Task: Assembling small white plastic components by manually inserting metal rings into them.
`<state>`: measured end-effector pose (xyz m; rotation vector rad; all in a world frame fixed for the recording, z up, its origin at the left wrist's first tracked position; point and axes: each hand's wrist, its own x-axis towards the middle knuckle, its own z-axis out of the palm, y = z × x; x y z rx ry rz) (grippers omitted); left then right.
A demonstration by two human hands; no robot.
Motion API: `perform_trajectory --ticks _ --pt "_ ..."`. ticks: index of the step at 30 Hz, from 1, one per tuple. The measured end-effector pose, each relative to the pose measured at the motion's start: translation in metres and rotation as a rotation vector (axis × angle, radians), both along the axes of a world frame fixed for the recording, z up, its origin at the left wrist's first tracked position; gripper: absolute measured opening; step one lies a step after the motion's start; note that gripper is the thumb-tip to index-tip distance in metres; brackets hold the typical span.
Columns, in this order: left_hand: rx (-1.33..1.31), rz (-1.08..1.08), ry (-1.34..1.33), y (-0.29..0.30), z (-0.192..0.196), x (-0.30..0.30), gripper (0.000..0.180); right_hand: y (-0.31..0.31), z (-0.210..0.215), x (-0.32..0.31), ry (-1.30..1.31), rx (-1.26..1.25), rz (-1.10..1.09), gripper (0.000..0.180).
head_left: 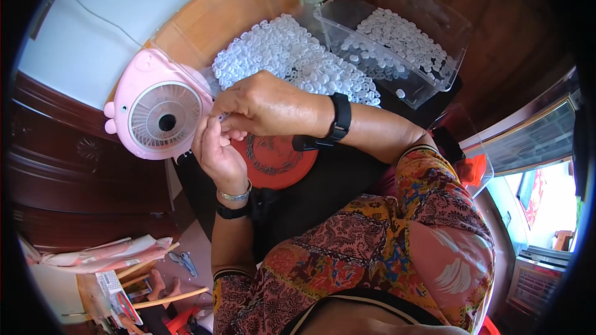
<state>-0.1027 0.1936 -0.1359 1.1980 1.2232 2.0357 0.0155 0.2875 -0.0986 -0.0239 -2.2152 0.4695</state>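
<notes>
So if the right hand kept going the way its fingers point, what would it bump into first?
The right hand points leftward, where the left hand's fingertips already meet it. Past those, probably the pink fan, though depth is hard to judge.

Your left hand (217,152) and right hand (264,105) meet over the disc (279,161). The fan (158,115) stands just left of them. Behind them lies the pile of rings (292,56) on the counter (205,18); right of it, the bin (397,31) holds more rings.
</notes>
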Motion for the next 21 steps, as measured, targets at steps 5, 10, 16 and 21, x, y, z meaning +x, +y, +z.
perform_trajectory --ticks 5,10,16,21 --pt "0.025 -0.079 -0.038 -0.004 0.003 -0.010 0.029 0.035 0.028 0.042 0.016 0.218 -0.729 0.016" --pt "0.029 -0.103 -0.041 -0.004 0.007 -0.026 0.028 0.049 0.059 0.086 0.149 0.408 -1.150 0.023" --pt "0.035 -0.150 -0.047 -0.002 0.002 -0.031 0.026 0.091 -0.001 0.051 -0.208 0.301 -0.898 0.017" --pt "0.041 -0.138 -0.021 -0.006 0.005 -0.039 0.027 0.115 -0.071 -0.012 -0.633 -0.044 -0.306 0.021"
